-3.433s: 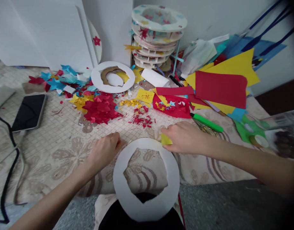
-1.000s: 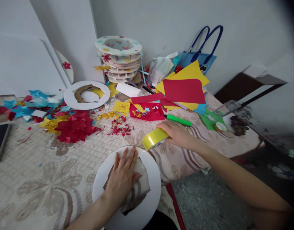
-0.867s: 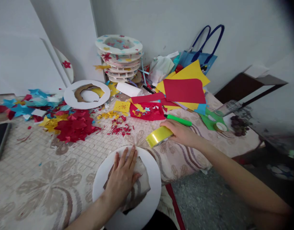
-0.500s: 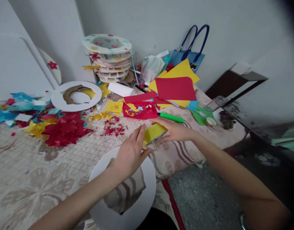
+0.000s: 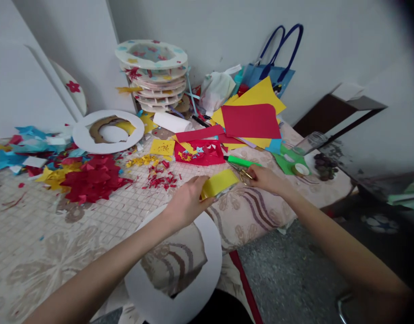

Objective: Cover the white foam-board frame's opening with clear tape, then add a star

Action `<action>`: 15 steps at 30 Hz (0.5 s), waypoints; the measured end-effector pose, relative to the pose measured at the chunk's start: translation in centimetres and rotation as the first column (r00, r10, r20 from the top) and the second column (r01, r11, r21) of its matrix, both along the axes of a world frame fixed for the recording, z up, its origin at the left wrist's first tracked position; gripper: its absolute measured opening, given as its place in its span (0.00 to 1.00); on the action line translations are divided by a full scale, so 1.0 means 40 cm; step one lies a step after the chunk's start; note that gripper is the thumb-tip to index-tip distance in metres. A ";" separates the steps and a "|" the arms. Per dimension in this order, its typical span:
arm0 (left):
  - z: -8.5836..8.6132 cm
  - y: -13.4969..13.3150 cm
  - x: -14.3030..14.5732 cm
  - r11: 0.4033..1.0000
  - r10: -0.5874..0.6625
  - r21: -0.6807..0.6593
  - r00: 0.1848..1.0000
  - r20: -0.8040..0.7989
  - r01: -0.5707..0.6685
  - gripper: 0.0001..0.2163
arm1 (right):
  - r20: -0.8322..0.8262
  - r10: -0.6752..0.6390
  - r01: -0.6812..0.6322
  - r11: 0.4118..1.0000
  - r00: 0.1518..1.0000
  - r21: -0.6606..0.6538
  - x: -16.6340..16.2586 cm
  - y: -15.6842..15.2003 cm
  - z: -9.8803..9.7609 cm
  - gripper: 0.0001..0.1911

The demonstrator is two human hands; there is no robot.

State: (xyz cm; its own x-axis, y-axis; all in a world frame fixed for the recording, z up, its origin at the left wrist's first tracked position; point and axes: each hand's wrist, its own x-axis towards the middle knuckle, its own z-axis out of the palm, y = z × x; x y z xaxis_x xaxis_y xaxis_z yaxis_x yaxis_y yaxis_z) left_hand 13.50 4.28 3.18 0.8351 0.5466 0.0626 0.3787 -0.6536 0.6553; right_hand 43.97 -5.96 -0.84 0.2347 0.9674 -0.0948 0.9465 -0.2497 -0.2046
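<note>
Left grip (image 5: 188, 200) clasps tape (image 5: 222, 182), long side slanting far-right; right grip (image 5: 266, 179) holds scissors (image 5: 244, 176), tips pointing far-left. Patterned cloth-covered tabletop (image 5: 58, 256); pale wall (image 5: 213, 29) behind, grey floor (image 5: 277, 265) below.

The tape (image 5: 221, 183) is bright yellow, the scissors (image 5: 245, 176) gold-coloured and the marker (image 5: 242, 161) green with a black tip. The nearest ring (image 5: 212, 249) is plain white; the stack (image 5: 156, 74) is white, dotted with red, blue and yellow. Paper stars (image 5: 92, 177) show blue, yellow and deep red. The bag (image 5: 269, 77) is light blue and navy. The cream cloth (image 5: 102, 229) bears beige flowers, a pale grid and dark curving stripes.
</note>
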 end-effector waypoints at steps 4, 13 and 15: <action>0.010 0.021 0.003 0.999 -0.020 -0.048 1.000 -0.020 0.019 0.11 | 0.012 -0.050 0.051 0.997 0.999 -0.063 0.003 -0.061 0.018 0.06; 0.011 0.032 0.001 0.991 -0.012 -0.134 1.000 -0.010 0.010 0.12 | -0.329 -0.137 0.090 0.984 0.934 -0.155 -0.161 -0.298 0.032 0.09; 0.010 0.033 0.001 0.991 -0.007 -0.137 1.000 0.010 0.009 0.12 | -0.312 -0.083 0.026 0.983 0.946 -0.182 -0.236 -0.305 0.035 0.09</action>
State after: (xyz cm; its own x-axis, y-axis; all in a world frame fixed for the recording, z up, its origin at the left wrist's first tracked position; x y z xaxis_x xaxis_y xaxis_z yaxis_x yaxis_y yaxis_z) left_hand 13.56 5.60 3.59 0.8391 0.5440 -0.0039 0.3669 -0.5606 0.7424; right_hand 34.55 -18.14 0.54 0.2168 0.9159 -0.3379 0.8232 -0.3576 -0.4411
